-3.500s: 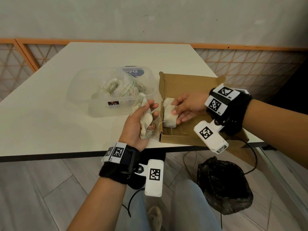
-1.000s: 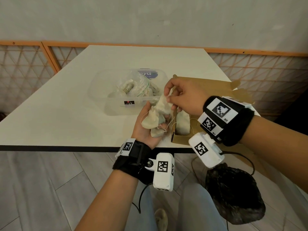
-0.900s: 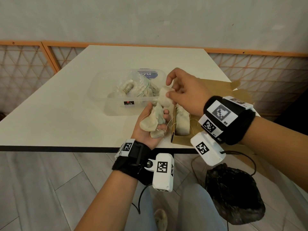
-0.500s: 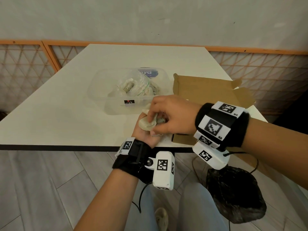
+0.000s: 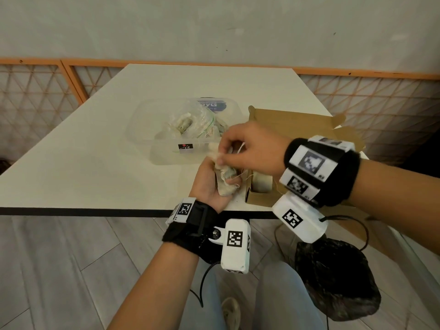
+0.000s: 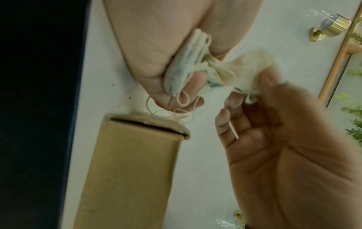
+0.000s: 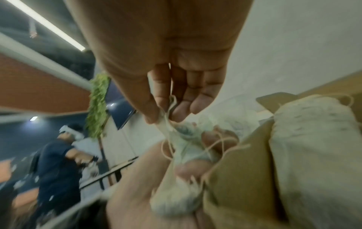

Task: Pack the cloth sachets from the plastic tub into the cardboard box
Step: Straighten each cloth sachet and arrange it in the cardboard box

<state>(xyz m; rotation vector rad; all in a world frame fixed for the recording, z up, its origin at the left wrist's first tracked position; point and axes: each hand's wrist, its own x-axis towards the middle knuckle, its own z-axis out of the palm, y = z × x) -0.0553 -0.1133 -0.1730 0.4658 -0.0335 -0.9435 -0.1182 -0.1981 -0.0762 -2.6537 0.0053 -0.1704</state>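
Note:
My left hand (image 5: 227,181) grips a bunch of cream cloth sachets (image 5: 225,186) with loose strings, just above the table's front edge and left of the cardboard box (image 5: 258,198). My right hand (image 5: 220,158) pinches the top of one sachet (image 5: 214,150) of that bunch between thumb and forefinger; the left wrist view shows this pinch on the sachet (image 6: 252,77). One sachet (image 5: 262,183) lies inside the box, and it looks large in the right wrist view (image 7: 313,139). The clear plastic tub (image 5: 147,132) behind my hands holds a plastic bag with more sachets (image 5: 190,125).
The box's open flap (image 5: 292,120) lies back to the right. The table's dark front edge (image 5: 95,211) runs just below my wrists. A black bag (image 5: 333,282) sits on the floor under my right arm. Another person (image 7: 56,155) stands far off.
My right hand laid a sachet in the box, came back over my left hand, and now pinches one sachet and lifts its top out of the bunch. The left hand stayed put.

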